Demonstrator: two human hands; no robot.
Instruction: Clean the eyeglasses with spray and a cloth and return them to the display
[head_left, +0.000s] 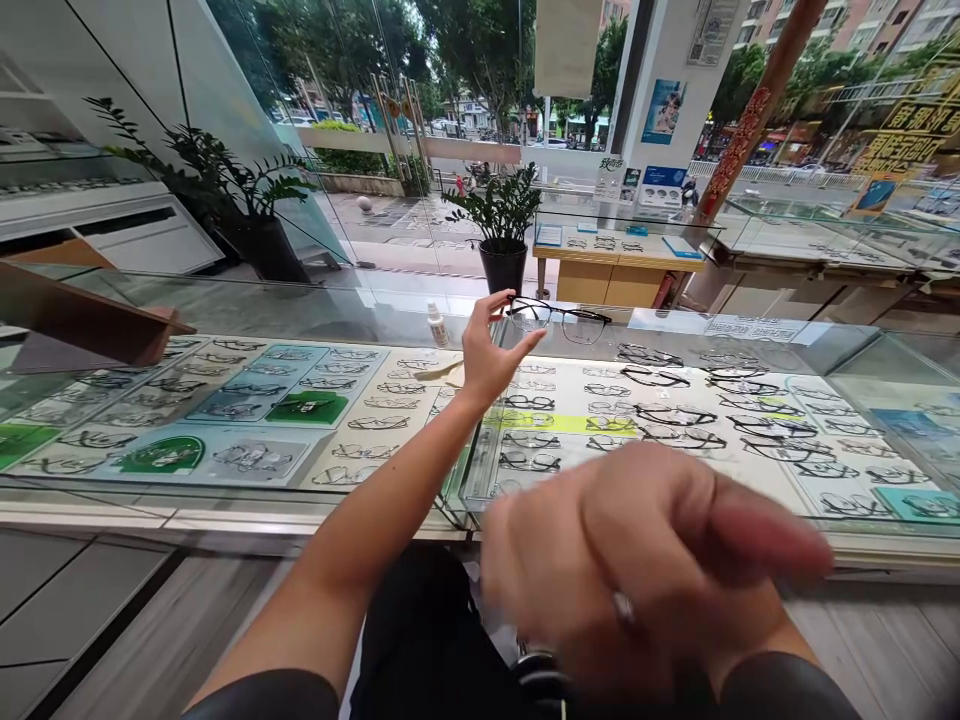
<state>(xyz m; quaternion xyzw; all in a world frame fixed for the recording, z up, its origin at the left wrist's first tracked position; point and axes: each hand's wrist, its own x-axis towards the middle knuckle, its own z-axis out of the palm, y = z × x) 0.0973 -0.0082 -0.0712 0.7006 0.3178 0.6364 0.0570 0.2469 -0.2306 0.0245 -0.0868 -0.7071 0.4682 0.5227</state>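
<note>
A pair of dark-rimmed eyeglasses [553,309] is held up above the glass counter in my left hand [491,345]. My fingers grip one end of the frame, and the lenses extend to the right of the hand. Close to the camera, my right hand [637,560] is large and smeared by motion. Its fingers look bent, a ring [622,606] shows on one of them, and I cannot tell whether anything is inside the hand. Below both hands, rows of eyeglasses [679,415] lie in the glass display case [480,485].
A small white bottle [437,326] stands on the counter near my left hand. At the far left, a brown panel [90,312] leans over the glass. Potted plants [504,262] and a wooden display table [619,272] stand beyond the counter, before large windows.
</note>
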